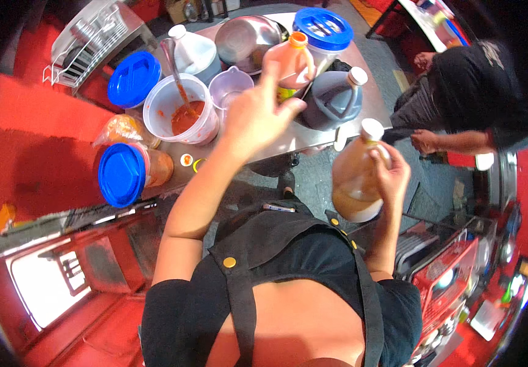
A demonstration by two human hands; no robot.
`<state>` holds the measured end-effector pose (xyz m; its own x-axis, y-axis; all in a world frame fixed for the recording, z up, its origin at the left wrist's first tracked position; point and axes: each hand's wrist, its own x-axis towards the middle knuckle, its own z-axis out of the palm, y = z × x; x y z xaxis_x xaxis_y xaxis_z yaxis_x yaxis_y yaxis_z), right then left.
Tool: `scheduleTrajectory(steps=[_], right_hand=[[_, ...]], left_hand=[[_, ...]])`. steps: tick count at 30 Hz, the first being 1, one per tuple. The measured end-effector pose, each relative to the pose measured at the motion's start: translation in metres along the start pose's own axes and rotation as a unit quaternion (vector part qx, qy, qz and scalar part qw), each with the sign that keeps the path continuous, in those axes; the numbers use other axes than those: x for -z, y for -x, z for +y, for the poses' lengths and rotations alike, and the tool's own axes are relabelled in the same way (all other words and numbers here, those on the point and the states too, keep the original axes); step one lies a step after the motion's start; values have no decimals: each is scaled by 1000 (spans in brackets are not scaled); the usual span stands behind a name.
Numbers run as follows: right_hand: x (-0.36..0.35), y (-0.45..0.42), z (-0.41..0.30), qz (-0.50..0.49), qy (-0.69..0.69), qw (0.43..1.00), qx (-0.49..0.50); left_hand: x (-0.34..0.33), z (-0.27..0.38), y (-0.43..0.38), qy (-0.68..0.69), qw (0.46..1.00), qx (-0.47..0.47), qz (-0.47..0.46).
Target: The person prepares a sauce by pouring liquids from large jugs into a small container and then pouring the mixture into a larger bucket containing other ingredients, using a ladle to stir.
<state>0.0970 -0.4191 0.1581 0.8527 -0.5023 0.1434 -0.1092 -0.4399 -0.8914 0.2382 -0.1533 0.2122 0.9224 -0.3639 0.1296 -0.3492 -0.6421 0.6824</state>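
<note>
My right hand [391, 172] grips the handle of a plastic jug [353, 183] with a white cap and brown liquid in its lower part. The jug hangs beside the table, in front of my right side. Fingers apart, my left hand [261, 112] is over the table and overlaps an orange jug [287, 62] with an orange cap; whether they touch I cannot tell. To its right stands a dark-liquid jug [332, 98] with a white cap. Left of my hand are a purple-tinted pitcher [231, 87] and a white tub [154, 108] holding red sauce [186, 120] and a ladle [176, 73].
Blue-lidded containers [121, 176] [323, 30], a metal bowl [248, 41] and another white-capped jug [195, 52] crowd the metal table [287, 143]. A person in black [470, 91] stands at the right. Behind me on the right is a red crate [452, 280].
</note>
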Motion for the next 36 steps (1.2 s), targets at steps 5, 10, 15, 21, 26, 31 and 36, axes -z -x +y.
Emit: scheduleTrajectory(steps=[5, 10, 15, 21, 26, 31, 36], right_hand=[[-46, 54, -18, -87, -23, 996, -27], [-70, 73, -44, -178, 30, 983, 28], [-90, 70, -66, -246, 66, 966, -49], [-109, 60, -46, -168, 126, 978, -9], [-78, 36, -10, -2, -48, 997, -68], [-29, 21, -8, 241, -167, 956, -15], [8, 31, -38, 266, -262, 926, 55]], left_hand=[[-43, 22, 34, 48, 881, -470, -36], [-36, -28, 37, -8, 831, -557, -15], [-19, -39, 47, -69, 907, -413, -47], [-13, -119, 69, 457, 889, 32, 10], [-4, -171, 139, 650, 726, 215, -62], [-15, -148, 146, 639, 732, 207, -111], [-32, -123, 138, 627, 736, 171, -190]])
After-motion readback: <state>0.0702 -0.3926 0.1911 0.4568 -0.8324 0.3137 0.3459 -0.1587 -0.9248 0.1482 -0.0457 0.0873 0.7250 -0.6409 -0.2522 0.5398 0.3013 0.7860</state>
